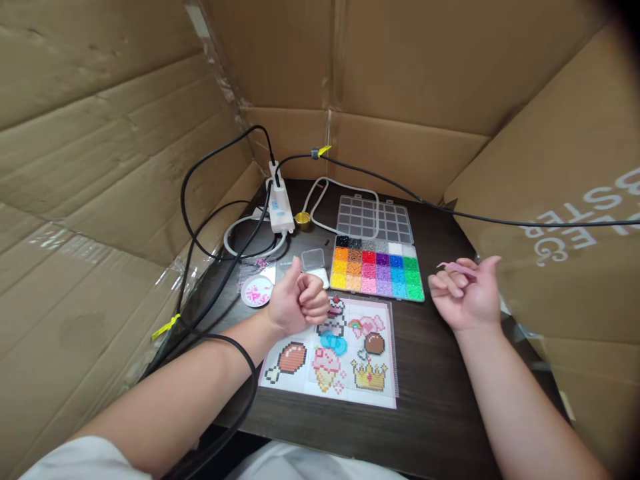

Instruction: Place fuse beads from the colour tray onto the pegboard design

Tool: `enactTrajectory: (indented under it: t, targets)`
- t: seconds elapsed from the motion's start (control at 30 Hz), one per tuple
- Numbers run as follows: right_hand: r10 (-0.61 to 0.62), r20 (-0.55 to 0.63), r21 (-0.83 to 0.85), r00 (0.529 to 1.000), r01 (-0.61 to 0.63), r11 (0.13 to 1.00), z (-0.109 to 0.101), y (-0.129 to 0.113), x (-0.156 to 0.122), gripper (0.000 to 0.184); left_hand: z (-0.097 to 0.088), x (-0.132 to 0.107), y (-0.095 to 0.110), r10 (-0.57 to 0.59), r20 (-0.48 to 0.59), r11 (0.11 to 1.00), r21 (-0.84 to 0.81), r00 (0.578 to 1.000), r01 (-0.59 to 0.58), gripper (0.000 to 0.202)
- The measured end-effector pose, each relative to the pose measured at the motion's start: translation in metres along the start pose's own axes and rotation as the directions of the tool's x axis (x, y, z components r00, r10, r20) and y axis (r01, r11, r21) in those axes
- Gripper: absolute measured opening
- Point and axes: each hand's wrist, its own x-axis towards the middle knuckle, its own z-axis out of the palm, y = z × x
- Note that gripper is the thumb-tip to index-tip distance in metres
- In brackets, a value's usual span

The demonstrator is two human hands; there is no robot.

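My left hand (301, 299) is closed in a fist with the thumb up, over the upper left of the pattern sheet (305, 395). I see nothing in it. Off to the right, my right hand (467, 297) is raised palm up, its fingers curled on pink tweezers (461, 269) with a bent tip. The sheet shows pixel pictures, among them an ice cream, a crown and a drumstick, and a clear pegboard (395, 360) lies over part of it. Beyond it is a sorting box (376, 292) of coloured beads. Pink beads lie in a white round dish (245, 293) left of my fist.
A power strip (281, 210) with black cables (186, 193) stands at the back left; one cable loops over my left forearm. Near it are a small gold cup (303, 220) and a small clear-lidded case (314, 259). Cardboard walls (400, 73) enclose the dark table (430, 400).
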Motion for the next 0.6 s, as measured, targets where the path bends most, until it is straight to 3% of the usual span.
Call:
enactTrajectory:
  t: [0.23, 0.6]
  targets:
    - [-0.014, 0.087, -0.008, 0.996, 0.014, 1.0, -0.015, -0.011, 0.006, 0.032, 0.003, 0.0, 0.0, -0.017, -0.033, 0.999, -0.033, 0.999, 0.016, 0.071]
    - [0.016, 0.014, -0.123, 1.0, -0.014, 0.992, -0.016, -0.007, 0.01, 0.015, 0.001, 0.0, 0.002, 0.012, -0.096, 0.999, 0.04, 0.995, -0.008, 0.052]
